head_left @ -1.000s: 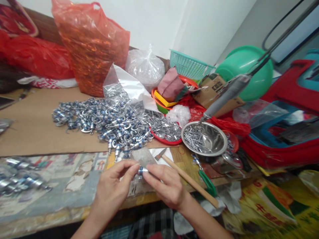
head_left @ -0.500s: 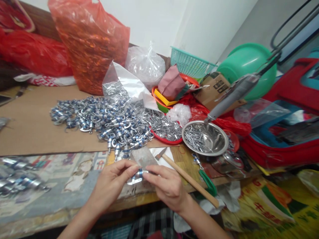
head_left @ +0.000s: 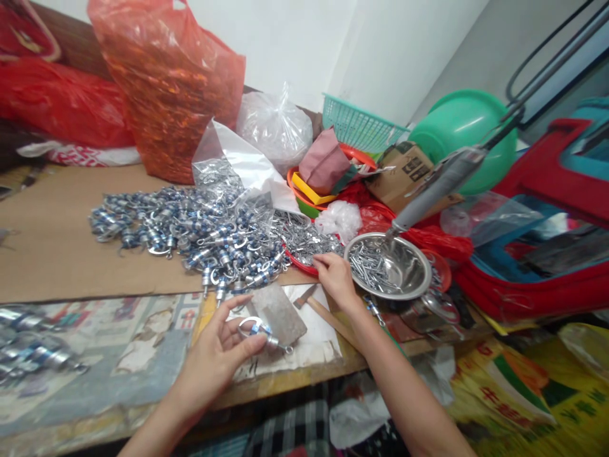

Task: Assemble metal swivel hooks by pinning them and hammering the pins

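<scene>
— What's in the hands?
— The left hand (head_left: pixel 216 355) pinches a hook clip (head_left: pixel 257 330), silver with a blue band, above the table (head_left: pixel 95 355) edge. The right hand (head_left: pixel 335 276) dips curled fingers into the red tray of metal parts (head_left: pixel 304 244).
— Risk?
— A loose pinch could let the clip slip off the edge; reaching could scatter parts.

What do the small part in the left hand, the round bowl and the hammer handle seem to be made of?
The small part in the left hand looks like bright metal with a blue band, probably plastic or paint. The round bowl seems to be polished steel: it reflects light. The hammer handle looks like pale bare wood.
</scene>
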